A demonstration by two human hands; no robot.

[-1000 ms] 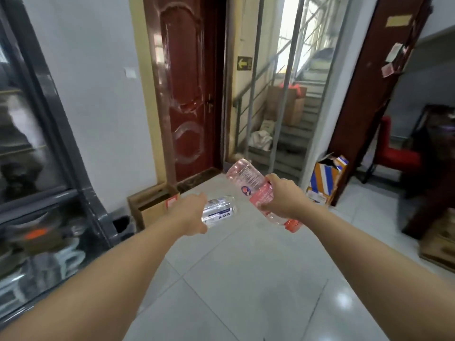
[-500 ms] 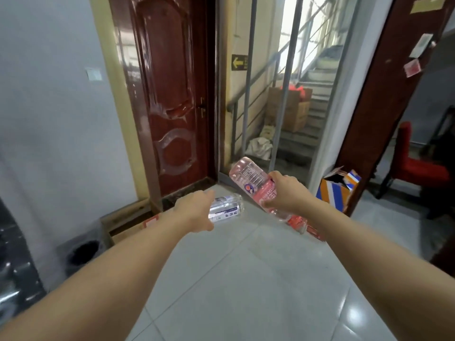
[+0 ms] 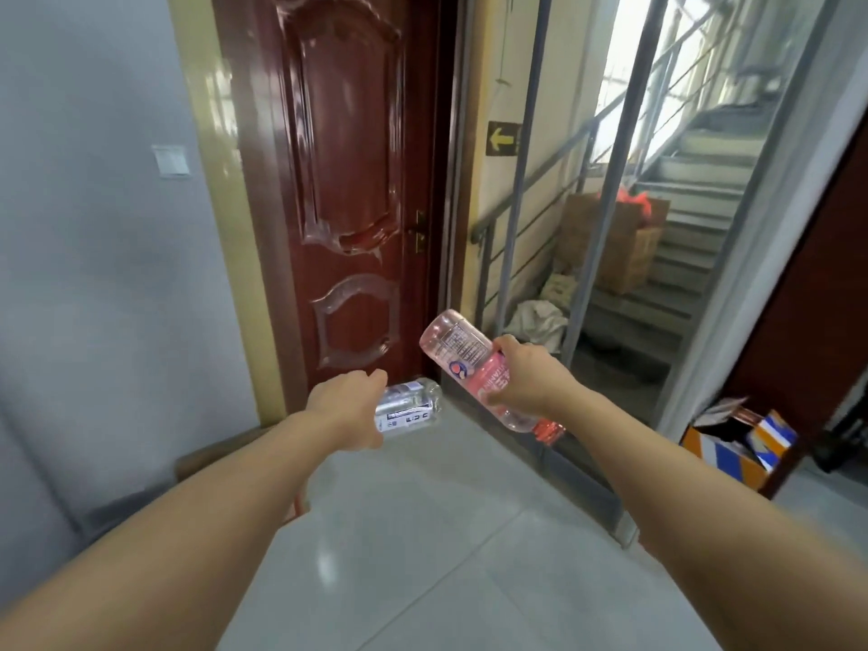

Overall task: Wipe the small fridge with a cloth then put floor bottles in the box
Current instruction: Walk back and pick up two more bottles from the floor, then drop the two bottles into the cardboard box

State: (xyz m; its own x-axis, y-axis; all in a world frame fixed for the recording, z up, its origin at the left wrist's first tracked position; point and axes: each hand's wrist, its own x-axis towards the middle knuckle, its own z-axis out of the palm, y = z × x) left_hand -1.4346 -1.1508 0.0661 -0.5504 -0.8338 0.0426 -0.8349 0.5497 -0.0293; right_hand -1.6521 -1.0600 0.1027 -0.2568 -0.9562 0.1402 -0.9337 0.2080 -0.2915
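Carrying two bottles at once, we risk a drop: our left hand (image 3: 350,406) is wrapped around the small clear plastic bottle (image 3: 408,408), our right hand (image 3: 521,375) clamped on the tilted pink plastic bottle (image 3: 462,357), the brown cardboard box (image 3: 211,458) half-hidden by the wall's foot.

Clear bottle (image 3: 407,408) – white label with dark blue print. Pink bottle (image 3: 472,366) – translucent pink, pink label with white lettering, red cap. Door (image 3: 350,180) was glossy reddish-brown. Wall (image 3: 94,227) pale grey; floor tiles (image 3: 446,556) light grey. Carton (image 3: 740,444) striped orange, blue and white.
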